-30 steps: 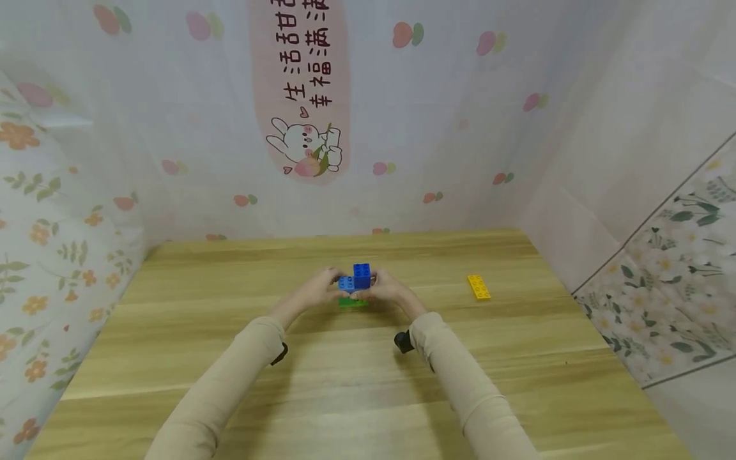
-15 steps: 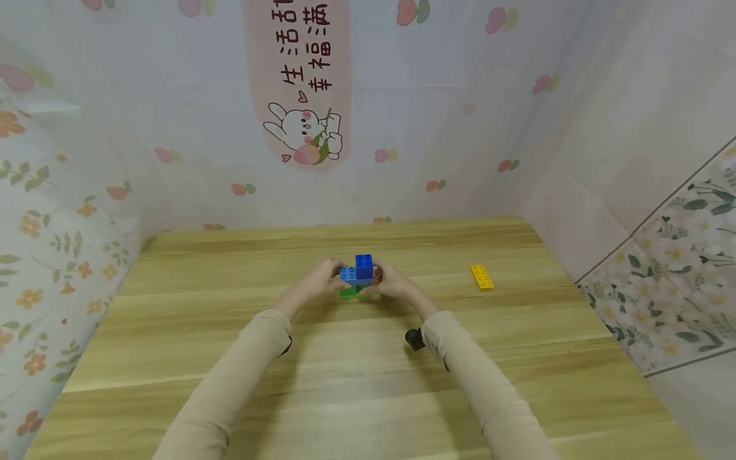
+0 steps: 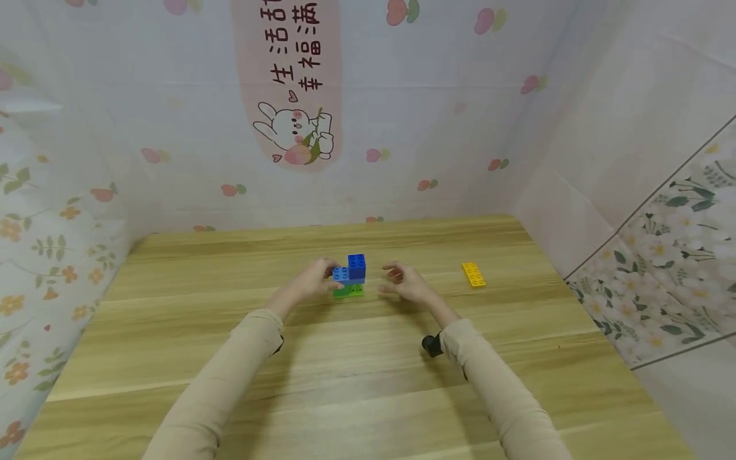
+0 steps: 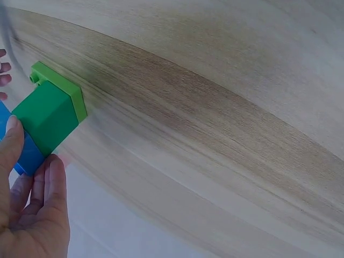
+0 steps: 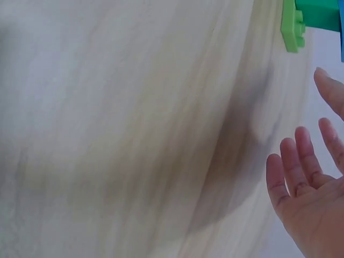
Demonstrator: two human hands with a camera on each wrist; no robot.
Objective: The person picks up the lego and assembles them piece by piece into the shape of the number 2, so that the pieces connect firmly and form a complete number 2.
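A small stack of toy building bricks stands at the middle of the table. Its base is a light green plate [image 4: 62, 80], with a darker green brick [image 4: 45, 115] on one end. Above that lies a light blue brick [image 3: 340, 275], topped at its right end by a dark blue brick [image 3: 356, 265]. My left hand [image 3: 312, 280] pinches the light blue brick between thumb and fingers from the left. To the right of the stack, my right hand [image 3: 409, 284] is apart from it, holding nothing, its fingers loosely bent and spread from the thumb.
A flat yellow brick plate [image 3: 474, 275] lies on the wooden table [image 3: 345, 383] to the right of my right hand. Patterned cloth [image 3: 391, 128] hangs behind the table and along both sides. A black wrist camera [image 3: 432, 345] sticks out from the right sleeve.
My right hand has let go of the stack and moved away to the right. My left hand has stayed at the stack's left side. The head view has shifted slightly.
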